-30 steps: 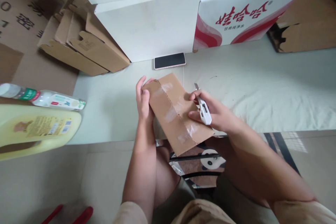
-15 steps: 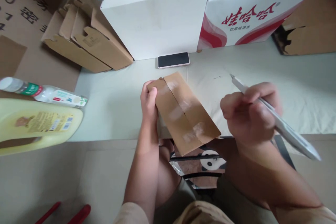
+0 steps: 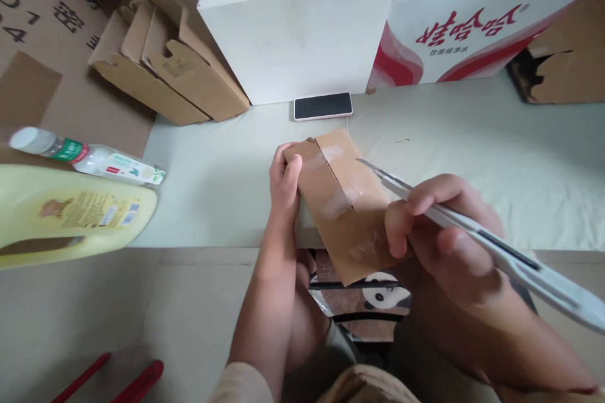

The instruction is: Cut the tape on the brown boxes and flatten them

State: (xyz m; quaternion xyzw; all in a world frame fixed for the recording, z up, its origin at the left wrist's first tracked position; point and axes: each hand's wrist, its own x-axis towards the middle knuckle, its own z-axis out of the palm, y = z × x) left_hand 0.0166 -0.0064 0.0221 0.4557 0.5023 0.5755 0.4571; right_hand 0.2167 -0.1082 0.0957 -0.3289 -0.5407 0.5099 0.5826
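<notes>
A small brown cardboard box (image 3: 326, 201) with clear tape patches across its seam is tilted over the table's front edge. My left hand (image 3: 286, 179) grips its far left corner, thumb on top and the other fingers hidden beneath. In my right hand (image 3: 444, 233), closed around it, is a white utility knife (image 3: 501, 249) with the blade out. The blade tip points left, over the box's right part; whether it touches the cardboard I cannot tell. My right fingertips overlap the box's near right corner.
A phone (image 3: 323, 107) lies beyond the box, before white cartons (image 3: 297, 38). Folded cardboard boxes (image 3: 179, 69) stand at the left, with a clear bottle (image 3: 104, 160) and a yellow jug (image 3: 85, 211) nearer. An opened brown box (image 3: 567, 69) sits far right on the pale tabletop (image 3: 217, 189).
My right hand has brought the knife left and closer, so its blade is now over the box. My left hand keeps its hold; the whole view has shifted slightly.
</notes>
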